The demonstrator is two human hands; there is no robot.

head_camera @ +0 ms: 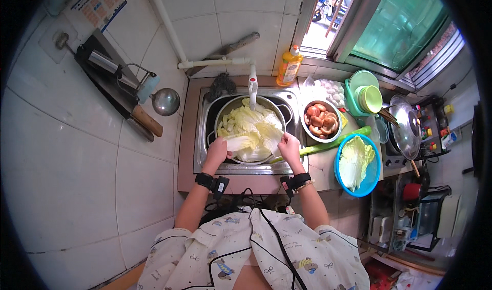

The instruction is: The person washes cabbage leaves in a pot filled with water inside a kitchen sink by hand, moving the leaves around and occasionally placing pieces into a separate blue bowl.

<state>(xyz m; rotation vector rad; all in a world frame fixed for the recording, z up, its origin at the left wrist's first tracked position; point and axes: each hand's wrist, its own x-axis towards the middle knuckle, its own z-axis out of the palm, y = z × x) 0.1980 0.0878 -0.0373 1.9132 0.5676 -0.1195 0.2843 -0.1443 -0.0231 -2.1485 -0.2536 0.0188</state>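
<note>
In the metal sink (246, 169) stands a large two-handled metal pot (225, 110), heaped with pale yellow napa cabbage leaves (246, 117). My left hand (218, 151) pinches the white stalk end of one leaf (241, 141) over the pot's near left rim. At the near right rim, my right hand (289, 147) grips another cabbage leaf (271, 135) by its end. A white faucet (252, 86) hangs over the far side of the pot. To the right, a blue plastic colander (373, 170) holds one large cabbage leaf (354, 163).
A metal bowl of mushrooms (319, 122) and a green stalk vegetable (330, 144) lie right of the sink. Behind are an orange detergent bottle (289, 67) and green bowls (369, 99). A lidded wok (404, 126) sits farther right. Knives (127, 105) and a ladle (165, 102) hang left.
</note>
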